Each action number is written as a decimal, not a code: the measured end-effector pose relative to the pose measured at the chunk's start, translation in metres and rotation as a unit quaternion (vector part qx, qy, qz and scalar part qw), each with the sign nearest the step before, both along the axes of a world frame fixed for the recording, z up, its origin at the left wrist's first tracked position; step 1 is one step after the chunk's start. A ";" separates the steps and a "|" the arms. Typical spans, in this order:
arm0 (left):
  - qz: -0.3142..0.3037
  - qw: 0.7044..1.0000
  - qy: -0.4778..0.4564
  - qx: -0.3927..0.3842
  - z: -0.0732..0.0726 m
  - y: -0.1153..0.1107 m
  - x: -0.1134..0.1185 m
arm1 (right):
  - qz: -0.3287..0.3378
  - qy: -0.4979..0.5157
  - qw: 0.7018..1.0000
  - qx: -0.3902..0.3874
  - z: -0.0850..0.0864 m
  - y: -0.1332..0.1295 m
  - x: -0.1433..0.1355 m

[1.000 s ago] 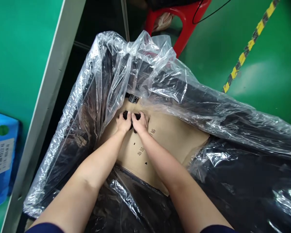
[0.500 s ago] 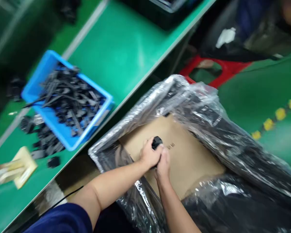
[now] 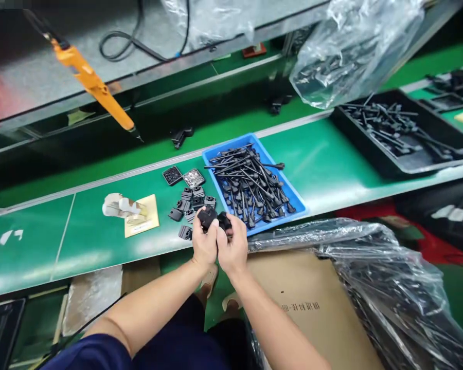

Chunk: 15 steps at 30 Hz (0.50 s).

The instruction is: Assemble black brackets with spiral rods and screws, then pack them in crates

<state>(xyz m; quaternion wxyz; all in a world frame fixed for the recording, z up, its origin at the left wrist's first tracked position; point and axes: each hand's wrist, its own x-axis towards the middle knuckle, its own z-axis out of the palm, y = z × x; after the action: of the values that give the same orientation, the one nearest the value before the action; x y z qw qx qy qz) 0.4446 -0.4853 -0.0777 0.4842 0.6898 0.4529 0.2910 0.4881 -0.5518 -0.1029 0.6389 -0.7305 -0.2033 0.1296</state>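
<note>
Both of my hands are close together at the bench's front edge, thumbs almost touching. My left hand (image 3: 204, 246) is closed round a black plastic part (image 3: 207, 218). In the fingers of my right hand (image 3: 233, 246) is a dark piece (image 3: 224, 221), mostly covered; whether the two pieces are joined I cannot tell. Just beyond lie several small black plastic blocks (image 3: 185, 205). Right behind my right hand stands a blue bin (image 3: 299, 205) full of black stalk-like parts (image 3: 250, 185) with knobbed ends.
An orange electric screwdriver (image 3: 96, 90) hangs at upper left. Two small trays, one of screws (image 3: 193, 178), sit behind the blocks. A cream fixture (image 3: 142, 216) stands left. Right are a black tray (image 3: 401, 154) and a plastic-lined carton with cardboard (image 3: 312, 293).
My hands have moved from above the cardboard in the lined carton to the bench beside the blue bin, with the black part still held. The view has swung left.
</note>
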 end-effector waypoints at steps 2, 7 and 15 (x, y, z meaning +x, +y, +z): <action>0.055 0.998 0.005 -0.003 -0.009 0.038 0.006 | 0.035 -0.020 0.999 -0.013 -0.006 0.043 0.010; 0.095 0.991 0.074 0.052 -0.047 0.091 0.019 | 0.057 -0.066 0.995 -0.055 -0.046 0.101 0.026; -0.007 0.967 0.123 0.221 -0.069 0.112 0.009 | 0.004 -0.170 0.977 -0.132 -0.103 0.117 0.017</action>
<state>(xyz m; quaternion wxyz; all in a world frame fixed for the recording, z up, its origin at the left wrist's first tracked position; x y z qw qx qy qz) 0.4536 -0.3738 -0.1464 0.2623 0.8132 0.4284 0.2938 0.5055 -0.4346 -0.2060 0.4924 -0.8190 -0.2927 0.0316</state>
